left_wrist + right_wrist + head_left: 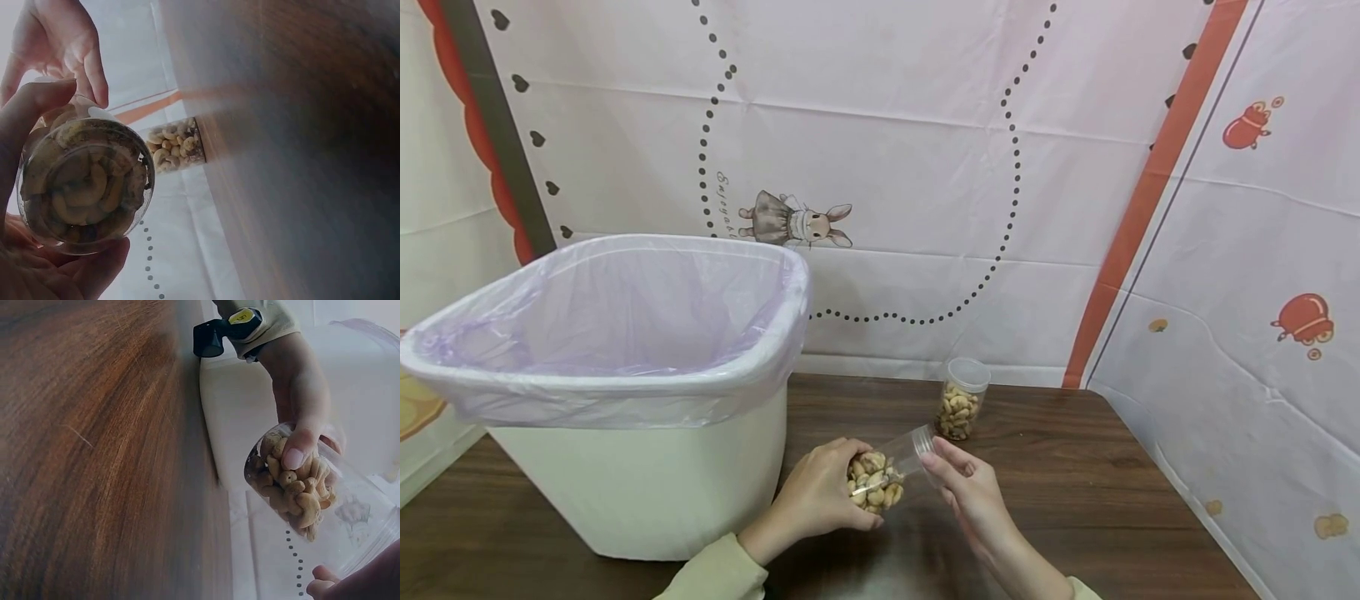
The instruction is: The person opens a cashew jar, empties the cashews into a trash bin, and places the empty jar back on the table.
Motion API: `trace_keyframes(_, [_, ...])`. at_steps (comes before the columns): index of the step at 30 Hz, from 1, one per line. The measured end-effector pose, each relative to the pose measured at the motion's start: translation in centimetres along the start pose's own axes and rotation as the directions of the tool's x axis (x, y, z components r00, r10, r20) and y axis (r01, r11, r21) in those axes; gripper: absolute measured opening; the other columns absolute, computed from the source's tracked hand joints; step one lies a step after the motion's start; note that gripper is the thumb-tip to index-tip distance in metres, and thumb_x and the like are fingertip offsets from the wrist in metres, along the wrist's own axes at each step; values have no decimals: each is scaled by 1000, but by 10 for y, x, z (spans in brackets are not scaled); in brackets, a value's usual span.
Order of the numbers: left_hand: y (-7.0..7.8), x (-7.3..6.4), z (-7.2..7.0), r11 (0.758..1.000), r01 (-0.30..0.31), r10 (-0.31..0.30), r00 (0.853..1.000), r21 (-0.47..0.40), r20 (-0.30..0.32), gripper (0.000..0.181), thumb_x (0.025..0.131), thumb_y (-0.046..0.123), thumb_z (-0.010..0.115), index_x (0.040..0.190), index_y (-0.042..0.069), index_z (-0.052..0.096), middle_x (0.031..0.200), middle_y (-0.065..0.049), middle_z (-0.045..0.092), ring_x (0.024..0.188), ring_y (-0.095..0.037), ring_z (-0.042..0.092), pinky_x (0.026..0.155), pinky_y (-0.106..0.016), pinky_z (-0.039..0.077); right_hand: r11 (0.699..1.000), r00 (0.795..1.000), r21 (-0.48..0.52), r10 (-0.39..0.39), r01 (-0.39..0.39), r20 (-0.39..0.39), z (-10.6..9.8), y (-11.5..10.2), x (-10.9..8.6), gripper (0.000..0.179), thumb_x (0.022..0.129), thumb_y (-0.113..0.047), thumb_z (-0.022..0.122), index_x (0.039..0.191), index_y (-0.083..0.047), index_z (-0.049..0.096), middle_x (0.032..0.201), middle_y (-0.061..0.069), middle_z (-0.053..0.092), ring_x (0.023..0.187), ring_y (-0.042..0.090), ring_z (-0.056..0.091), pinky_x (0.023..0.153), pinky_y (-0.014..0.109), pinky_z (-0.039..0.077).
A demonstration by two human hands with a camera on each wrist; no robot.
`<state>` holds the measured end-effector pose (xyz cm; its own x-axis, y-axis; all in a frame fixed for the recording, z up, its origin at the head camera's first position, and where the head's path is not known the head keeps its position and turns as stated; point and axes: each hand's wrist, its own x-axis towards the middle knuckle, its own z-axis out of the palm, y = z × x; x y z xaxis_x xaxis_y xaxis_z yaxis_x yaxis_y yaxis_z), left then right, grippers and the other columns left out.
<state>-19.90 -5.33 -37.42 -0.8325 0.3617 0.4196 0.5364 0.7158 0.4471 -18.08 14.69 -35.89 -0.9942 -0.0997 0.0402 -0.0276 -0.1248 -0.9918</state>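
Observation:
A clear plastic jar of cashews is tilted above the table, its base toward the lower left. My left hand grips it round the base end, where the cashews are heaped. At the upper, ridged end, the thumb and fingers of my right hand hold the jar; whether that end is a lid or a bare threaded rim is hard to tell. The left wrist view shows the jar's round bottom with nuts against it. Behind it, a second jar of cashews stands upright with its lid on.
A large white bin with a pale purple liner stands close beside my left arm. Dark wood table extends to the right. Printed white cloth hangs behind and along the sides.

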Motion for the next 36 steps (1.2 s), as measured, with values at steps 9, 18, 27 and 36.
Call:
trace_keyframes(9, [-1, 0, -2, 999, -15, 16, 1000, -36, 24, 69, 45, 38, 85, 104, 11, 61, 87, 6, 59, 75, -9, 54, 64, -26, 45, 999, 998, 8, -46, 45, 31, -1, 1, 0, 64, 85, -16, 60, 133, 15, 29, 140, 29, 27, 130, 35, 27, 102, 41, 29])
trace_keyframes(18, [-1, 0, -5, 996, -36, 40, 998, -82, 48, 67, 46, 38, 85, 103, 10, 61, 89, 6, 60, 74, -7, 53, 64, -24, 45, 993, 992, -19, -111, 113, 53, -6, 2, -2, 61, 84, -8, 60, 132, 14, 32, 138, 27, 32, 129, 33, 29, 96, 28, 36])
trace_keyframes(27, [-1, -1, -6, 994, -54, 60, 996, -96, 61, 67, 47, 37, 85, 102, 9, 60, 90, 5, 59, 75, -7, 54, 65, -24, 46, 986, 988, -71, -152, 154, 39, -7, 4, -5, 60, 80, -5, 63, 130, 15, 36, 133, 29, 39, 124, 32, 37, 89, 18, 40])
trace_keyframes(36, [-4, -1, -7, 992, -47, 58, 994, -114, 89, 68, 47, 36, 85, 103, 8, 61, 90, 4, 60, 76, -7, 54, 65, -23, 46, 980, 982, -82, -173, 179, 73, -8, 5, -3, 60, 80, -4, 63, 130, 16, 35, 133, 29, 38, 122, 25, 40, 91, 17, 38])
